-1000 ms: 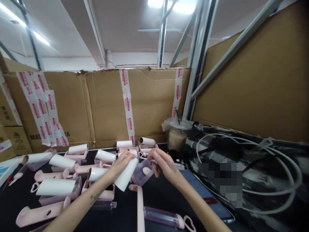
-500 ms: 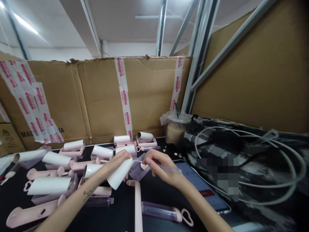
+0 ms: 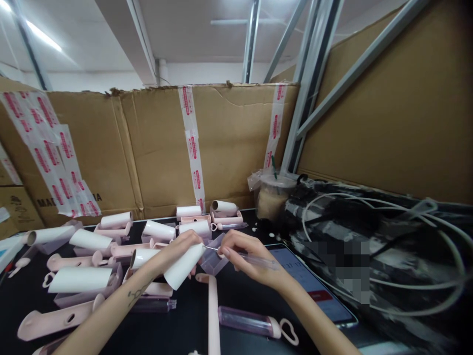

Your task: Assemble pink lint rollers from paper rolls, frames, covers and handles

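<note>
Left hand (image 3: 176,252) holds a white paper-wrapped roll (image 3: 184,266) tilted, its upper end toward the right hand; fingers closed around the roll's upper part. Right hand (image 3: 247,259) grips a thin clear plastic pen-like tool (image 3: 254,260) in a narrow pinch — the tool's fine metal tip (image 3: 210,248) points left and meets the roll's upper end. Both are just above the black surface (image 3: 192,330), near its middle.

Change over the last second: the tool's tip has closed in from near the roll to contact with its end; the roll's tilt is about the same. Judgement: the tip is now working at the roll's edge.

Around: more white rolls and pale pink plastic handles (image 3: 55,320) spread toward the left edge; a pink translucent tube with a heart-shaped loop (image 3: 254,326) near the front edge; a phone with lit screen (image 3: 314,291) just right of the right wrist; a plastic drink cup (image 3: 271,197) at the far edge before the cardboard wall (image 3: 155,148).
</note>
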Available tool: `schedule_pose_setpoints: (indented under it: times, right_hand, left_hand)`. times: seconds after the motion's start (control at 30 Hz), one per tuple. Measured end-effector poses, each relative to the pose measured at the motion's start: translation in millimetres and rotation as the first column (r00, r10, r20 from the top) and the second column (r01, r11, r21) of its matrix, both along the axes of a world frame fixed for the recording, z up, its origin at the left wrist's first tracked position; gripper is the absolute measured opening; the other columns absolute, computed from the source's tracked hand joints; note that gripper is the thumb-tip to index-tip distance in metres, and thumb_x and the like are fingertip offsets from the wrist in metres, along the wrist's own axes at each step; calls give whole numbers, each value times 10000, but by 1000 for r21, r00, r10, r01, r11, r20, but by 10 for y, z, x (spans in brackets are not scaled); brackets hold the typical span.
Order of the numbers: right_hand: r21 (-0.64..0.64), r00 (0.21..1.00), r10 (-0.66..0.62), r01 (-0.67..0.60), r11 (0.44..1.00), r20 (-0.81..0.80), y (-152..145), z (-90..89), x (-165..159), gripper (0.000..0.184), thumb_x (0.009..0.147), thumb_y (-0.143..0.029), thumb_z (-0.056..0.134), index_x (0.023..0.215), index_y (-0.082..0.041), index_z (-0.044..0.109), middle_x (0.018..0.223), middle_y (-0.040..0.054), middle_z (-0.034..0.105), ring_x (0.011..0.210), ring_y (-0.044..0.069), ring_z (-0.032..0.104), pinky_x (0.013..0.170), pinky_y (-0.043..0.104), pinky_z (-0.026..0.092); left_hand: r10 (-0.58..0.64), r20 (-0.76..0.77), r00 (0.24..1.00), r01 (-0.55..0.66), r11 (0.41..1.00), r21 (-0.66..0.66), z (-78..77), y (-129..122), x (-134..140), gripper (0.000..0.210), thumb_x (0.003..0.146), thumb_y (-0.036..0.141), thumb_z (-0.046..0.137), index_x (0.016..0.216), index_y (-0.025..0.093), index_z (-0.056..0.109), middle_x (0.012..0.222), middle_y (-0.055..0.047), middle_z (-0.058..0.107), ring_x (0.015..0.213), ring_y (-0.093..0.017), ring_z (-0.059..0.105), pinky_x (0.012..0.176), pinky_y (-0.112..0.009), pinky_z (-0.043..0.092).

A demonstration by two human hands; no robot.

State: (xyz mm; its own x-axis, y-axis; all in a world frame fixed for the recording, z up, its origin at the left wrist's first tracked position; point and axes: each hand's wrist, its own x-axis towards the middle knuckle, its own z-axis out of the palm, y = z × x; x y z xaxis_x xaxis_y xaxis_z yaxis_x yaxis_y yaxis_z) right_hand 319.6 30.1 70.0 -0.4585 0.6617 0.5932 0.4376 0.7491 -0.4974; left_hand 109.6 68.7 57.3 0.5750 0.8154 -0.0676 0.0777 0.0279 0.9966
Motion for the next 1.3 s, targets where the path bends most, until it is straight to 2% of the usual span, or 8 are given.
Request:
schedule_pose_setpoints:
  times: [0.43,0.6,0.73,0.83,0.97,1.03,1.13,1.3]
  right_hand:
    - [4,1000,-11,11,1000,22,-9,30,17,234,886,-295,447,720,-177,562,773,34,574,670,126,547,600,223,455]
    - [45,996,-18,14,999,89,-17,33,18,232,892,-291,443,734,-175,567,783,34,593,688,125,552,644,224,439]
    - [107,977,-110,92,990,184,-9,34,62,244,901,-286,425,745,-179,580,786,29,600,659,114,539,598,202,399]
    - [169,953,-209,173,970,221,22,36,130,259,896,-293,424,727,-179,585,708,8,584,594,101,514,540,188,358]
    - [206,922,-359,327,922,145,63,49,235,314,886,-325,426,641,-177,557,603,-14,541,539,95,473,513,186,327]
    - [207,903,-425,405,891,64,71,59,274,320,886,-339,422,648,-175,560,627,-2,556,565,103,486,528,190,335]
    - [196,879,-477,470,860,-16,71,67,301,303,884,-344,426,678,-175,572,647,6,573,584,114,500,547,200,348]
    - [190,863,-496,504,842,-92,72,81,361,305,870,-359,445,645,-180,546,599,4,555,546,120,502,504,206,353]
  left_hand:
    - [-17,-43,999,16,1000,-20,14,-6,1,302,780,476,465,926,212,459,700,-9,605,451,-121,557,424,-221,429]
    - [12,-95,995,-15,1000,-28,89,-35,36,310,783,486,464,910,204,450,666,-3,594,445,-117,547,418,-214,427]
    - [70,-163,984,-74,997,-18,119,-32,88,361,751,513,516,928,213,423,579,35,542,402,-132,530,362,-213,408]
    - [48,-141,989,-46,999,12,102,11,143,463,730,579,516,1003,214,431,590,28,554,409,-141,545,369,-227,427]
    - [112,-256,960,-77,987,144,80,160,261,534,714,609,519,1044,202,421,529,31,551,368,-169,539,351,-246,406]
    - [230,-324,918,-131,945,301,93,249,334,517,703,592,543,1004,190,421,538,19,557,392,-190,551,396,-274,422]
    - [349,-312,883,-164,855,492,152,319,443,457,717,533,550,975,182,413,704,-38,599,609,-226,608,571,-303,458]
    - [308,-338,889,-51,801,596,233,212,673,415,741,427,530,1038,173,390,877,-81,598,791,-244,589,727,-333,438]
